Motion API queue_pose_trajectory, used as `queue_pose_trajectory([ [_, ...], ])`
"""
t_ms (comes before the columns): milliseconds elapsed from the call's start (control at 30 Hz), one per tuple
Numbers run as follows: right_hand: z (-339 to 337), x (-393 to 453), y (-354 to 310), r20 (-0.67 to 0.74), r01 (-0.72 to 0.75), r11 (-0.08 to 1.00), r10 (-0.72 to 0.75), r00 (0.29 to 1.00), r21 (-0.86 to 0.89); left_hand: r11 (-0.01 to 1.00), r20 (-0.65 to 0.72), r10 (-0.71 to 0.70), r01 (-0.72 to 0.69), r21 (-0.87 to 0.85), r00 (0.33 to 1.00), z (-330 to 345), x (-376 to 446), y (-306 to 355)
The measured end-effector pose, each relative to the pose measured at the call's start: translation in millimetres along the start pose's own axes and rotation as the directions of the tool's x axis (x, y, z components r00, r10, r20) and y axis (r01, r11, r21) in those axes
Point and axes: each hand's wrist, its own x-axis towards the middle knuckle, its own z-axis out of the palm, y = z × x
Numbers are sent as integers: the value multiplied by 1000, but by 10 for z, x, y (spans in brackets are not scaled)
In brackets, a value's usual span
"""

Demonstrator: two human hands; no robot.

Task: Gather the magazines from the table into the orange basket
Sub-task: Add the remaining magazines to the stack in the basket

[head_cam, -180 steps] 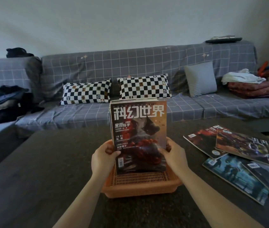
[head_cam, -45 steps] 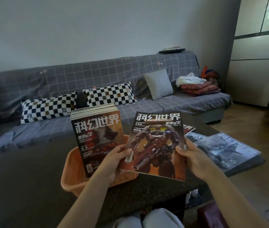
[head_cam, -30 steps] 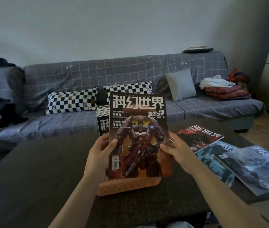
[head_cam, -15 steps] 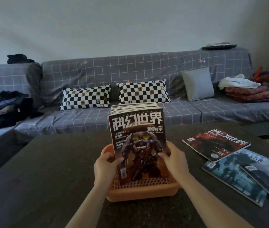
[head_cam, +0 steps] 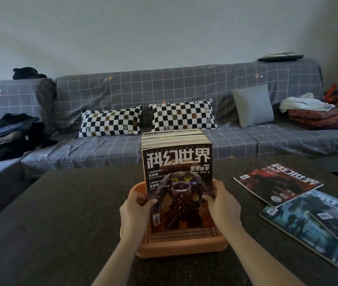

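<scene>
Left hand (head_cam: 136,211) and right hand (head_cam: 223,207) pinch the side edges of the upright magazine stack (head_cam: 177,180) standing in the orange basket (head_cam: 182,245) on the table (head_cam: 50,223) (three magazines (head_cam: 277,185) remain flat, right): risk—stack topples forward on release.

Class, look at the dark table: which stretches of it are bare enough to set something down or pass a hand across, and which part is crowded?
Bare: the table left of the orange basket, toward the sofa corner, and the strip between basket and sofa. Crowded: the right side, where three loose magazines overlap up to the edge. Both hands, left hand and right hand, flank the upright magazine stack.
</scene>
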Motion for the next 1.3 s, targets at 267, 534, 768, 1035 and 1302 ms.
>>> queue_pose_trajectory([
  [267, 19, 10, 13, 12, -41, 999, 41, 999, 4, 1000, 10, 4, -4, 5, 1000, 16, -10, 12],
  [534, 70, 41, 66, 120, -3, 989, -16, 993, 151, 995, 64, 74, -78, 58, 995, 30, -25, 3],
  [768, 71, 57, 76, 138, 17, 990, -37, 990, 139, 984, 121, 80, -98, 149, 989, 11, -45, 35],
  [1035, 17, 20, 26, 148, 34, 987, -57, 987, 157, 971, 302, -80, 6, 238, 950, -87, -5, 39],
  [1302, -95, 8, -51, 263, -47, 978, -7, 965, 201, 970, 375, -53, -42, 238, 925, -127, -51, 18],
])
